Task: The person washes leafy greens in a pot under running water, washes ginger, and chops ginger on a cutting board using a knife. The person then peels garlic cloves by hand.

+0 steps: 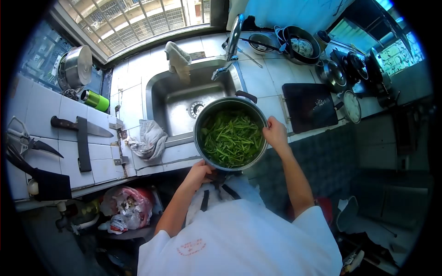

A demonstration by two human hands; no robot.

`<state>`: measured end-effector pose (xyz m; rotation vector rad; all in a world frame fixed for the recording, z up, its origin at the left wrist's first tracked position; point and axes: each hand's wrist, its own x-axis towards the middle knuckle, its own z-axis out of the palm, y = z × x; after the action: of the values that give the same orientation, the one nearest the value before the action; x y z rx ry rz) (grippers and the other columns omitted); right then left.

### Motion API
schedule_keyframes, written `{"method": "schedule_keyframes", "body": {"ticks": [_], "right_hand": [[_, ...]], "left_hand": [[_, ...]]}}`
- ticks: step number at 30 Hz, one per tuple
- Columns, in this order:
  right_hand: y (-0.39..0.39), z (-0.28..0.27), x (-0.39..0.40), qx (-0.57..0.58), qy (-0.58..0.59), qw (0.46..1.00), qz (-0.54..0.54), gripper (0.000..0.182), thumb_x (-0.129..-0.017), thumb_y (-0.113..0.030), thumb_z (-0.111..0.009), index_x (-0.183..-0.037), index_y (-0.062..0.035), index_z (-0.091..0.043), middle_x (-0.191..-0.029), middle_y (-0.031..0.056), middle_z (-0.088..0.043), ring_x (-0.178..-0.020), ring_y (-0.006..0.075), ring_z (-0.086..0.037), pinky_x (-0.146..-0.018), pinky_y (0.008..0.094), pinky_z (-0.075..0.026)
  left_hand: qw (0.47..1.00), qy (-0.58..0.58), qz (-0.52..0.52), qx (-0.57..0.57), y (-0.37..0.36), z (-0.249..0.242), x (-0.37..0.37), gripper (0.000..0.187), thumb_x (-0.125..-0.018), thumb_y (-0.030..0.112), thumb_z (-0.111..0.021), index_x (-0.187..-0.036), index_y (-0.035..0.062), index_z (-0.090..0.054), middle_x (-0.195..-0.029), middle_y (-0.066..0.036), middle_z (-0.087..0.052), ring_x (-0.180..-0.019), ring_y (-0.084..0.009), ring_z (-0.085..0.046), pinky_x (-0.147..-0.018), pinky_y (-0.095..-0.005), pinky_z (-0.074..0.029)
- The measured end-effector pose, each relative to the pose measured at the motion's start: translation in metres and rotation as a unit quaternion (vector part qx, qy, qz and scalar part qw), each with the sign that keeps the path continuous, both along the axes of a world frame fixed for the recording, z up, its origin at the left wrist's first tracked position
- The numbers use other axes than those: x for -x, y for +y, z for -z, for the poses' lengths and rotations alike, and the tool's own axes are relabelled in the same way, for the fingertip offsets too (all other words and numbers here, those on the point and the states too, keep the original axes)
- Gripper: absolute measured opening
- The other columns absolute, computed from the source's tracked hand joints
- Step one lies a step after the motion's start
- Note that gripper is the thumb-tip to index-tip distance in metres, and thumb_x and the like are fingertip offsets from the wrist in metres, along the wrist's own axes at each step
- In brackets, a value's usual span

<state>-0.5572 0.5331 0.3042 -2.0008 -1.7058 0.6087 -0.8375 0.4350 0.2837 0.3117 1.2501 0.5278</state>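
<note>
A round metal pot (199, 149) full of cut green vegetables (232, 138) is held over the front right edge of the sink (154, 103). My left hand (198, 175) is closed on the pot's near side, by a dark handle that it partly hides. On the pot's right rim, my right hand (276, 132) is closed, its fingertips hidden behind the rim. Another dark handle (246, 96) shows at the pot's far side. The faucet (234, 39) stands behind the pot, at the sink's back edge.
Cloths lie at the sink's front left (152, 140) and back edge (178, 57). A black board (309, 108), a lidded pan (332, 76) and a pot with bowls (301, 46) are to the right. A knife (94, 128) hangs at left, near a green bottle (95, 100).
</note>
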Motion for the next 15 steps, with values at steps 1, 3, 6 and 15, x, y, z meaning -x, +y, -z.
{"method": "schedule_keyframes", "body": {"ticks": [1, 3, 6, 15], "right_hand": [[0.005, -0.001, -0.008, 0.025, -0.023, 0.999, 0.005, 0.015, -0.068, -0.015, -0.056, -0.078, -0.0052, -0.050, -0.069, 0.0195, -0.056, -0.072, 0.0409, -0.054, -0.062, 0.0482, -0.041], [0.014, -0.010, -0.018, 0.052, -0.047, 0.998, 0.005, 0.015, -0.069, -0.014, -0.057, -0.081, -0.0062, -0.051, -0.074, 0.0182, -0.056, -0.074, 0.0392, -0.055, -0.063, 0.0470, -0.042], [0.026, -0.019, -0.009, -0.215, -0.129, 0.968, -0.025, 0.017, -0.071, -0.011, -0.058, -0.086, -0.0073, -0.053, -0.086, 0.0143, -0.054, -0.082, 0.0342, -0.055, -0.065, 0.0433, -0.044], [0.103, 0.044, 0.014, 0.010, -0.138, 0.920, -0.366, 0.012, -0.071, -0.005, -0.055, -0.083, -0.0066, -0.057, -0.087, 0.0113, -0.053, -0.080, 0.0304, -0.057, -0.071, 0.0398, -0.048]], "left_hand": [[1.000, 0.010, 0.013, -0.003, 0.005, 0.003, -0.009, 0.040, -0.067, -0.004, -0.042, -0.106, -0.0021, -0.049, -0.097, -0.011, -0.054, -0.089, -0.0235, -0.053, -0.074, -0.0347, -0.047], [1.000, 0.017, 0.019, -0.003, 0.014, 0.006, -0.025, 0.037, -0.068, -0.003, -0.044, -0.105, -0.0024, -0.050, -0.094, -0.010, -0.054, -0.087, -0.0221, -0.053, -0.073, -0.0331, -0.046], [0.993, 0.078, 0.078, -0.029, 0.028, 0.009, -0.043, 0.034, -0.069, -0.001, -0.047, -0.103, -0.0037, -0.053, -0.090, -0.009, -0.057, -0.083, -0.0198, -0.054, -0.071, -0.0288, -0.045], [0.925, 0.281, 0.101, -0.233, 0.048, -0.010, -0.022, 0.028, -0.075, 0.006, -0.055, -0.102, -0.0050, -0.056, -0.085, -0.012, -0.063, -0.077, -0.0178, -0.060, -0.066, -0.0267, -0.046]]}}
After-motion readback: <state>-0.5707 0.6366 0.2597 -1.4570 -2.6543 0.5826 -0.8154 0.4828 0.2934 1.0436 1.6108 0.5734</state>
